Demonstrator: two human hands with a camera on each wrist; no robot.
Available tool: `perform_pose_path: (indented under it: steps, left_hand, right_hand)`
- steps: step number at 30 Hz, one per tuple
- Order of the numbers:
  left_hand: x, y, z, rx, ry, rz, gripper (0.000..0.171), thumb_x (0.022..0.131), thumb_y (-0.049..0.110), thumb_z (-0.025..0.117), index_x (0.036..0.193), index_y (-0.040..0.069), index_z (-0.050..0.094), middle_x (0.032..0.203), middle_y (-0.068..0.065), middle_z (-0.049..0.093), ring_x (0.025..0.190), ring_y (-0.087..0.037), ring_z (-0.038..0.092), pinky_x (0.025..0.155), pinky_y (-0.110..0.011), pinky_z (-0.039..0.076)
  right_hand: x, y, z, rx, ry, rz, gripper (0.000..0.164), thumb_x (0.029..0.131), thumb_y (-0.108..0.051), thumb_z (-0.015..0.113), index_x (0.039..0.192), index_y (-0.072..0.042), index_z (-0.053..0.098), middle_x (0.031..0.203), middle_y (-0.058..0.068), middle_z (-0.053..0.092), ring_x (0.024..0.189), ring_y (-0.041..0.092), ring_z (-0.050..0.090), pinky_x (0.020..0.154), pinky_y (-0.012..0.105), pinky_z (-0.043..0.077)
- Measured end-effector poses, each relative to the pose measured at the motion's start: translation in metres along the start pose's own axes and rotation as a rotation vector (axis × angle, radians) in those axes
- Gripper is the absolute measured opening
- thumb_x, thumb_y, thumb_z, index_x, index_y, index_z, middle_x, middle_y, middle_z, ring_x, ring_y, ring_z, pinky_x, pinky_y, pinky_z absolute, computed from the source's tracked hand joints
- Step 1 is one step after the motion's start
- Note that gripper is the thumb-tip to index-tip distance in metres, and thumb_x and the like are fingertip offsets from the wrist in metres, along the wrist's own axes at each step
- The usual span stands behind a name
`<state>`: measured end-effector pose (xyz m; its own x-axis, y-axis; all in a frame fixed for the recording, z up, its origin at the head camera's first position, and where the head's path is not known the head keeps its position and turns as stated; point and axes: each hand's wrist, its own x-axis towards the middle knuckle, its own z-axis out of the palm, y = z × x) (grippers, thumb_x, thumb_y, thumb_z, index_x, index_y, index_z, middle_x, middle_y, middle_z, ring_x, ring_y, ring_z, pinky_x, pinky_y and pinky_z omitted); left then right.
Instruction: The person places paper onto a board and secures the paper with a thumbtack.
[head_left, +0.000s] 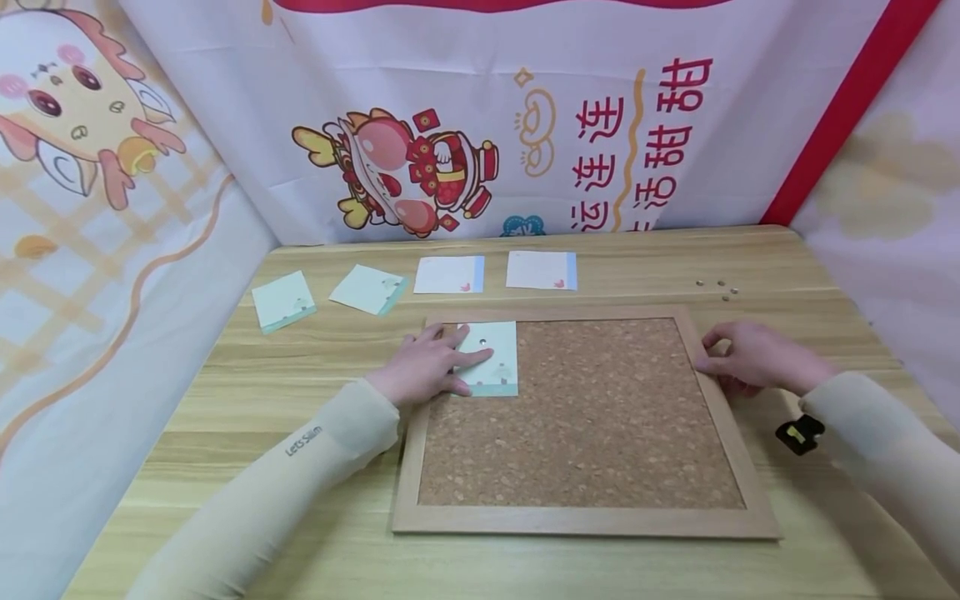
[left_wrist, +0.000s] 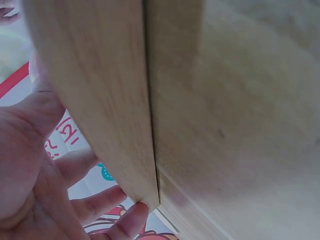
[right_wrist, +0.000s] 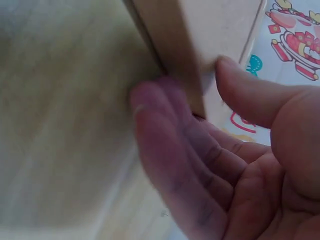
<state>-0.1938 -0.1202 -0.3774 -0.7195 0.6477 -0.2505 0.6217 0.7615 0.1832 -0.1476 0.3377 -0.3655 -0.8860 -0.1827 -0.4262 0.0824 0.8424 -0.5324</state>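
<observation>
A wood-framed cork board [head_left: 592, 433] lies on the table. On its upper left corner is a pale green square note [head_left: 506, 360] with a small round pin [head_left: 482, 342] in its upper part. My left hand [head_left: 423, 367] rests over the board's left edge, its fingers spread, some of them on the note. At the right edge, my right hand [head_left: 753, 357] grips the frame. In the right wrist view its thumb [right_wrist: 245, 92] lies on top of the frame [right_wrist: 165, 35], and the curled fingers [right_wrist: 165, 145] are against the side. Their exact contact is partly hidden.
Behind the board lie two green notes [head_left: 285, 300] [head_left: 367, 288] and two white notes [head_left: 448, 275] [head_left: 542, 270]. Several small pins [head_left: 722, 283] are at the back right of the wooden table [head_left: 300, 400]. Printed cloth [head_left: 465, 67] hangs behind it.
</observation>
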Motion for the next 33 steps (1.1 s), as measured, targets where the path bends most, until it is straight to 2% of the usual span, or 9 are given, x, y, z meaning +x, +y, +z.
perform_pose_path:
  steps: [4, 10, 14, 17, 20, 22, 25, 28, 33]
  left_hand:
    - [0.0, -0.001, 0.0, -0.01, 0.0, 0.005, 0.067, 0.09, 0.048, 0.064, 0.151, 0.038, 0.038, 0.162, -0.014, 0.018, 0.143, -0.051, 0.015, 0.101, -0.069, 0.028]
    - [0.0, -0.004, 0.002, -0.001, 0.029, 0.028, 0.066, 0.089, 0.05, 0.063, 0.15, 0.038, 0.041, 0.162, -0.014, 0.02, 0.143, -0.048, 0.018, 0.098, -0.066, 0.032]
    - [-0.003, -0.01, 0.002, -0.027, 0.058, 0.062, 0.061, 0.09, 0.049, 0.064, 0.147, 0.035, 0.047, 0.161, -0.013, 0.024, 0.144, -0.043, 0.02, 0.099, -0.069, 0.028]
    - [-0.007, -0.02, 0.0, -0.071, 0.119, 0.086, 0.056, 0.093, 0.044, 0.066, 0.145, 0.028, 0.053, 0.158, -0.013, 0.031, 0.143, -0.04, 0.026, 0.102, -0.069, 0.023]
    - [-0.01, -0.035, -0.009, -0.134, 0.234, 0.077, 0.049, 0.095, 0.036, 0.067, 0.139, 0.016, 0.06, 0.149, -0.015, 0.047, 0.136, -0.039, 0.039, 0.107, -0.063, 0.024]
    - [-0.013, -0.049, -0.02, -0.17, 0.307, 0.007, 0.043, 0.096, 0.032, 0.066, 0.134, 0.011, 0.063, 0.141, -0.014, 0.055, 0.131, -0.037, 0.047, 0.108, -0.057, 0.029]
    - [-0.018, -0.075, -0.038, -0.23, 0.373, -0.171, 0.037, 0.099, 0.032, 0.061, 0.129, 0.01, 0.066, 0.132, -0.014, 0.062, 0.121, -0.036, 0.055, 0.101, -0.054, 0.039]
    - [-0.026, -0.106, -0.055, -0.305, 0.36, -0.363, 0.042, 0.102, 0.037, 0.055, 0.133, 0.01, 0.062, 0.133, -0.017, 0.06, 0.118, -0.038, 0.055, 0.097, -0.056, 0.041]
    - [-0.032, -0.158, -0.065, -0.425, 0.313, -0.509, 0.057, 0.1, 0.043, 0.056, 0.138, 0.001, 0.053, 0.131, -0.028, 0.057, 0.117, -0.043, 0.054, 0.098, -0.057, 0.04]
  right_hand:
    - [0.002, 0.005, 0.004, 0.071, -0.017, 0.0, 0.051, 0.097, -0.027, 0.065, 0.124, 0.012, 0.046, 0.074, 0.006, 0.067, 0.061, 0.023, 0.067, 0.056, 0.039, 0.055]
    - [0.003, 0.005, 0.005, 0.108, -0.043, -0.002, 0.033, 0.099, -0.019, 0.062, 0.109, 0.01, 0.048, 0.072, 0.009, 0.067, 0.061, 0.024, 0.067, 0.056, 0.039, 0.056]
    - [0.006, 0.003, 0.004, 0.113, -0.068, 0.026, 0.027, 0.1, -0.017, 0.061, 0.102, 0.006, 0.047, 0.07, 0.009, 0.067, 0.059, 0.023, 0.067, 0.056, 0.039, 0.056]
    - [0.007, 0.001, 0.002, 0.113, -0.083, 0.047, 0.025, 0.1, -0.016, 0.061, 0.1, 0.004, 0.046, 0.07, 0.009, 0.066, 0.058, 0.022, 0.066, 0.055, 0.039, 0.056]
    - [0.007, 0.0, 0.001, 0.113, -0.098, 0.054, 0.024, 0.1, -0.015, 0.06, 0.099, 0.003, 0.045, 0.07, 0.01, 0.065, 0.058, 0.021, 0.066, 0.055, 0.038, 0.056]
    - [0.007, -0.001, 0.001, 0.117, -0.107, 0.059, 0.023, 0.1, -0.015, 0.06, 0.099, 0.003, 0.045, 0.071, 0.011, 0.065, 0.058, 0.021, 0.066, 0.056, 0.038, 0.056]
    - [0.007, -0.002, 0.0, 0.117, -0.115, 0.066, 0.022, 0.1, -0.013, 0.06, 0.099, 0.003, 0.045, 0.072, 0.012, 0.064, 0.058, 0.02, 0.066, 0.056, 0.038, 0.056]
    - [0.007, -0.002, -0.002, 0.104, -0.12, 0.074, 0.022, 0.1, -0.014, 0.06, 0.099, 0.003, 0.045, 0.073, 0.012, 0.063, 0.059, 0.02, 0.066, 0.057, 0.038, 0.056]
    - [0.007, -0.005, -0.003, 0.068, -0.129, 0.086, 0.023, 0.1, -0.016, 0.06, 0.099, 0.002, 0.046, 0.075, 0.012, 0.064, 0.061, 0.019, 0.066, 0.058, 0.037, 0.056]
